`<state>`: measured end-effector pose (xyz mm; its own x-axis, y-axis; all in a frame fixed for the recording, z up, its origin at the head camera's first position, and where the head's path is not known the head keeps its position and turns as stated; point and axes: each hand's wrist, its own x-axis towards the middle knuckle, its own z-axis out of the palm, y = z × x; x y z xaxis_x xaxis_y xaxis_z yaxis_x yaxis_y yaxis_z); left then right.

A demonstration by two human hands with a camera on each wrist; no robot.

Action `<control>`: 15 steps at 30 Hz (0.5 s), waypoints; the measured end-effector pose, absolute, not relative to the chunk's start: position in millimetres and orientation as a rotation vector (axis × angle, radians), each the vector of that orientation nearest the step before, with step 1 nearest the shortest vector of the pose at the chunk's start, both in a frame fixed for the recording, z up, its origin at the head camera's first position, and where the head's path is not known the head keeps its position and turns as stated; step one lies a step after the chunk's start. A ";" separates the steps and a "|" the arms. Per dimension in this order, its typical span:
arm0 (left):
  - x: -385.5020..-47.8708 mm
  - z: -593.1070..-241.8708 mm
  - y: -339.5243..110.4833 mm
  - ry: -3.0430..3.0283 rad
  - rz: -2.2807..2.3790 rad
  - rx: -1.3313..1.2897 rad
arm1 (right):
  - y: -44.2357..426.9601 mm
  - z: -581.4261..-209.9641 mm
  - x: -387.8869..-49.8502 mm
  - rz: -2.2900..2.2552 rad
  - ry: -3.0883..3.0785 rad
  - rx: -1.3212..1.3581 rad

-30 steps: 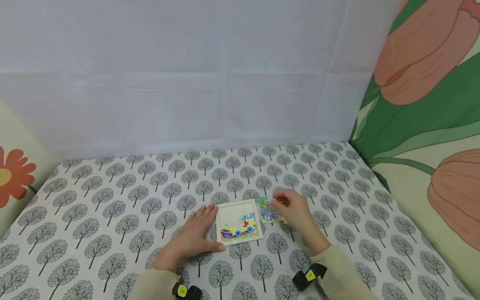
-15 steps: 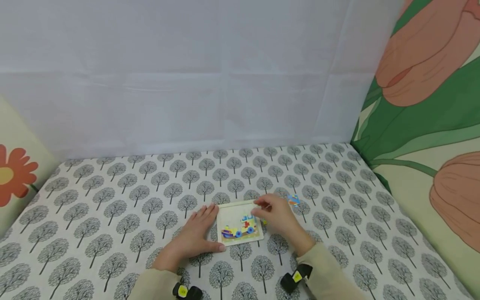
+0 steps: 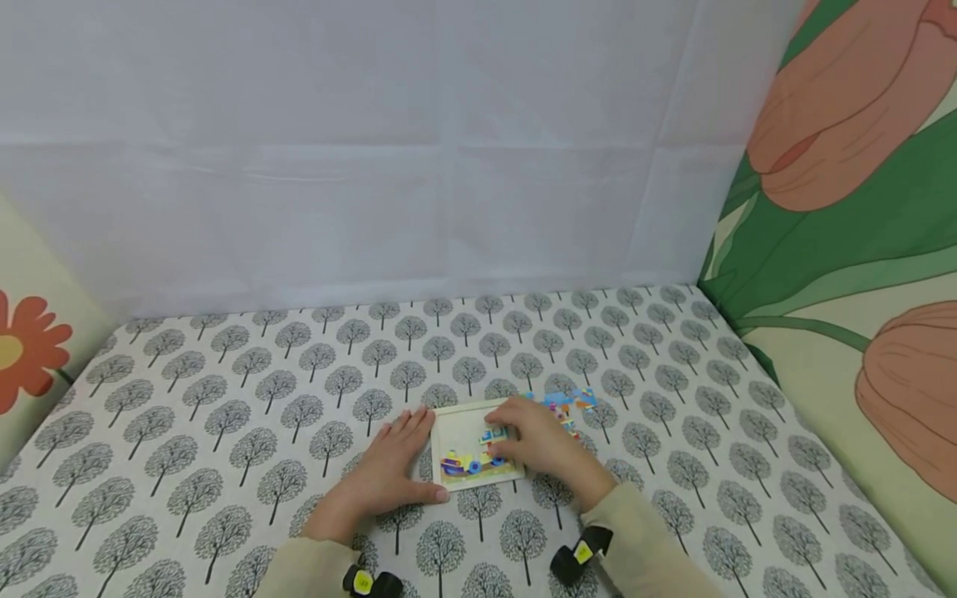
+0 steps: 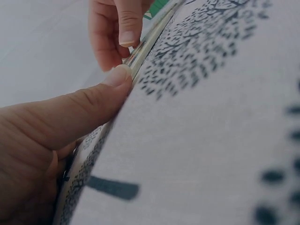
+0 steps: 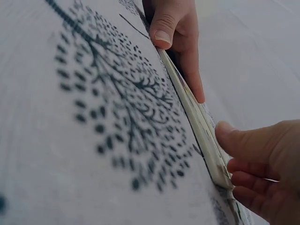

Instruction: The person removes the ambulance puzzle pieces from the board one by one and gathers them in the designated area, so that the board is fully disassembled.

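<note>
A pale tray (image 3: 452, 428) lies flat, with a picture of a yellow vehicle (image 3: 463, 463) from joined puzzle pieces along its lower part and right side. My left hand (image 3: 386, 472) steadies it, fingers extended at the left edge and thumb at the near left corner; the left wrist view shows this thumb (image 4: 89, 101) against the rim. Over the tray's right side, my right hand (image 3: 549, 444) has bent fingers, with thumb and forefinger apart above the pieces. In the right wrist view, the right hand (image 5: 267, 164) is beside the rim; whether it holds a piece is hidden.
Loose colourful pieces (image 3: 583, 399) lie right of the tray, partly covered by the right hand. A white cloth with printed trees (image 3: 292, 407) covers the table. Behind it hangs a plain pale sheet (image 3: 336, 208), and a flower-patterned panel (image 3: 837, 208) stands at the right.
My right hand has moved left from the loose pieces to the tray, then slightly down over its right side. The left hand and tray have stayed in place.
</note>
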<state>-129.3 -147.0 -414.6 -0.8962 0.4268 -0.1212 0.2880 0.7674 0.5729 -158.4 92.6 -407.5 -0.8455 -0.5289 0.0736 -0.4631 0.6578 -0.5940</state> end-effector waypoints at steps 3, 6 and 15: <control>-129.1 -414.4 -146.9 2.718 0.822 0.558 | 91.4 -406.2 -158.9 -0.859 2.781 -0.890; -129.5 -414.7 -146.8 2.716 0.826 0.555 | 89.8 -405.3 -159.8 -0.799 2.798 -0.929; -131.0 -419.9 -146.8 2.714 0.825 0.560 | 80.5 -399.0 -165.1 -0.791 2.719 -0.705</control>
<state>-131.0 -146.8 -419.9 -0.8948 0.4289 -0.1237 0.2875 0.7659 0.5751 -165.1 80.5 -399.0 -0.8600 -0.5046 -0.0767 -0.3847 0.7395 -0.5524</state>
